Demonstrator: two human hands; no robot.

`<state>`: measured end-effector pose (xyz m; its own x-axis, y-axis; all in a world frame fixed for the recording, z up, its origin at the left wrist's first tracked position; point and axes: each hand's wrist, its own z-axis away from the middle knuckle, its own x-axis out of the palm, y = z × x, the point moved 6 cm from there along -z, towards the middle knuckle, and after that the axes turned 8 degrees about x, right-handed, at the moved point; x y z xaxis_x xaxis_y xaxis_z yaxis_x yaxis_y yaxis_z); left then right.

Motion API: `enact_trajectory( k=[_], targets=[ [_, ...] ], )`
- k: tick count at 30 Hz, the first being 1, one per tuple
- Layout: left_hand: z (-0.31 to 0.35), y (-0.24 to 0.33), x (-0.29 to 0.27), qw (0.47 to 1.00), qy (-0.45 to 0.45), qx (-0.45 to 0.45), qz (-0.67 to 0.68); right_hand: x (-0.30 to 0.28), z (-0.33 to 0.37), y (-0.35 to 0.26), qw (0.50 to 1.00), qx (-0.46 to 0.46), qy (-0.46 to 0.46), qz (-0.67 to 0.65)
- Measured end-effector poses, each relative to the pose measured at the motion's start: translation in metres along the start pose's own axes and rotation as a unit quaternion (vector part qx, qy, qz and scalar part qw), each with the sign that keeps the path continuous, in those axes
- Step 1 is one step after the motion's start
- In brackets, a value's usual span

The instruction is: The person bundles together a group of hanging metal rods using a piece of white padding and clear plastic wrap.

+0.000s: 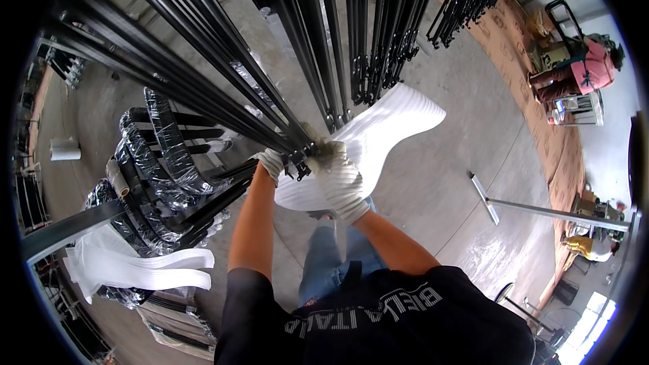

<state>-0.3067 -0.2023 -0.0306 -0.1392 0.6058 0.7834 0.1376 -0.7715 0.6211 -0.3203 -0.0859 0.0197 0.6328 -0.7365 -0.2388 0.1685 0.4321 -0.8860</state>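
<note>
Both my hands wear whitish knit gloves and meet at the lower ends of a slanting bundle of black metal tubes. My left hand is closed around the tubes near their ends, its fingers mostly hidden behind them. Just right of it, my right hand is closed, with dirt-stained fingers curled beside the tube ends. A long white foam sheet runs behind and under this right hand, spreading up to the right. Its grip seems to be on the foam; the tubes partly hide the fingertips.
More black tubes hang ahead. Plastic-wrapped black frames stand at left, with white foam strips near them. A metal stand crosses the floor at right. One person in pink and another in yellow and white are farther right.
</note>
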Motion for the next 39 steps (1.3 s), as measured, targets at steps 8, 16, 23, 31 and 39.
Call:
enact_trajectory(
  k=[8,16,23,31,39],
  targets=[
    [0.02,-0.001,-0.03,0.981,0.163,-0.015,-0.105,0.024,0.01,-0.053,0.94,-0.049,-0.106,0.32],
    [0.05,-0.006,-0.074,0.894,0.424,0.118,0.083,0.048,-0.004,-0.086,0.836,0.014,-0.29,0.466],
    [0.071,0.038,-0.043,0.692,0.542,0.056,-0.474,0.067,-0.051,-0.03,0.918,0.033,-0.334,0.21],
    [0.105,0.051,-0.01,0.752,0.421,0.1,-0.498,0.074,-0.077,-0.019,0.919,0.012,-0.321,0.23],
    [0.148,0.052,-0.011,0.733,0.353,0.032,-0.58,0.113,-0.036,-0.044,0.847,0.029,-0.497,0.189]
  ],
)
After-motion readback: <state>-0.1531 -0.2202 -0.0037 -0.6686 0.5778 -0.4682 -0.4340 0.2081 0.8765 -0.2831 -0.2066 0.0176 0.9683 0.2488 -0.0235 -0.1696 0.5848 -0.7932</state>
